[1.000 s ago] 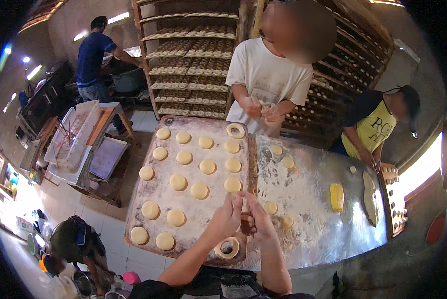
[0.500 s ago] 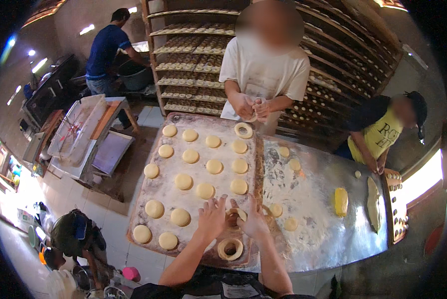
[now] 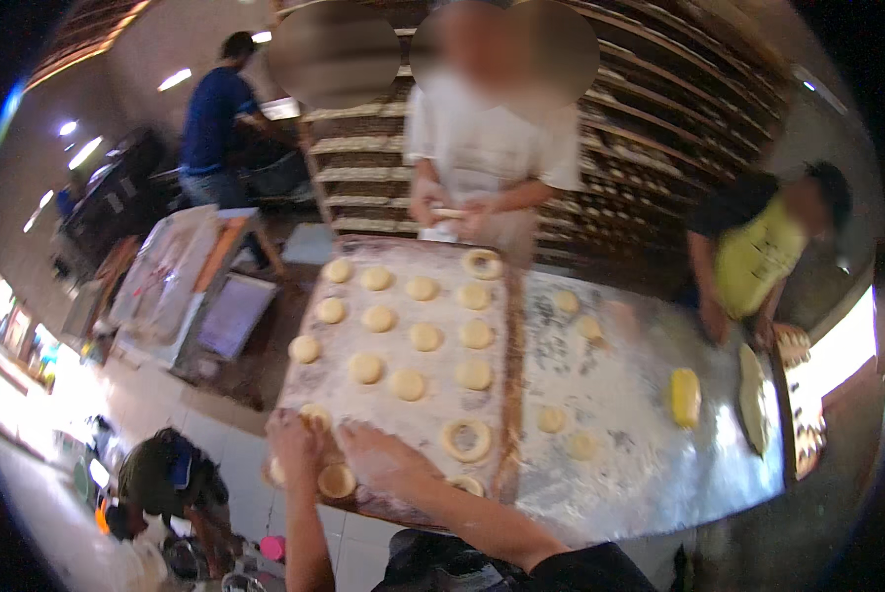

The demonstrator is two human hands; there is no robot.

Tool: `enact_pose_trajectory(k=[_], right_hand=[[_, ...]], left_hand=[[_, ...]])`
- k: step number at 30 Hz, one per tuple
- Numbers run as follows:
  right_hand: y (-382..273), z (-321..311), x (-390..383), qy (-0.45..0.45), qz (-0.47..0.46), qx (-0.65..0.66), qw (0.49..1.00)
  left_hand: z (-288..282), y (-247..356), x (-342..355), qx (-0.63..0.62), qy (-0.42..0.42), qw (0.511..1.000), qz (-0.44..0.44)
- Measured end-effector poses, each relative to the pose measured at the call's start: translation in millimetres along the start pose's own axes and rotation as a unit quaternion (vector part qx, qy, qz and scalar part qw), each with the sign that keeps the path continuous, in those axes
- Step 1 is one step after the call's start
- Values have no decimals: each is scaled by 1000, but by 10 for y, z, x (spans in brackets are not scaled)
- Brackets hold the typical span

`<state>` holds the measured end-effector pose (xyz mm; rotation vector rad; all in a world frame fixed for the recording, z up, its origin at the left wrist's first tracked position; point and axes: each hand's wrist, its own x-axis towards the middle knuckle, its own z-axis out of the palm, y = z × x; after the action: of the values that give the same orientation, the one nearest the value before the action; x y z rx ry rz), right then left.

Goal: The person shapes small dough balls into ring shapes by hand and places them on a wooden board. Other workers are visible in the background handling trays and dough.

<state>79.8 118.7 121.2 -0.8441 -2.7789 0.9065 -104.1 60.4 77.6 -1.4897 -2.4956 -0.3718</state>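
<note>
Rows of pale, round dough pieces (image 3: 408, 384) lie on a floured wooden board (image 3: 314, 387). My left hand (image 3: 296, 446) is at the board's near left corner, its fingers bent down by a dough round (image 3: 314, 414); blur hides whether they grip it. Beside it my right hand (image 3: 388, 460) reaches across from the right, fingers stretched out low over the board, covering the spot where another round lay. One more round (image 3: 337, 481) sits between my wrists. A dough ring (image 3: 466, 440) lies to the right of my right hand, and a second ring (image 3: 465, 484) shows partly behind my forearm.
Across the board a person in a white shirt (image 3: 492, 148) handles dough near a far ring (image 3: 483, 263). On the right, a floured metal table (image 3: 640, 474) bears a yellow block (image 3: 685, 398) and a long dough strip (image 3: 753, 400). A person in yellow (image 3: 758, 257) stands beyond.
Both my hands have moved left, from the dough ring at the board's near right to the rounds at its near left corner. The ring now lies released, with a wider hole.
</note>
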Motion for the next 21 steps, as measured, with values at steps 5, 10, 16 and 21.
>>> enact_pose_trajectory(k=[5,10,16,21], right_hand=[[449,-369,-820,77,130,365,918],[1522,-700,-2419,322,250,267,873],[2809,-975,-3572,370,390,194,821],[3139,-1004,-3727,305,503,-140,797]], left_hand=[[-192,239,20,-234,-23,970,68],[-615,1312,-62,-366,-49,923,106],[-328,3413,-497,-532,-276,765,236],[332,4737,-731,-441,-326,751,367]])
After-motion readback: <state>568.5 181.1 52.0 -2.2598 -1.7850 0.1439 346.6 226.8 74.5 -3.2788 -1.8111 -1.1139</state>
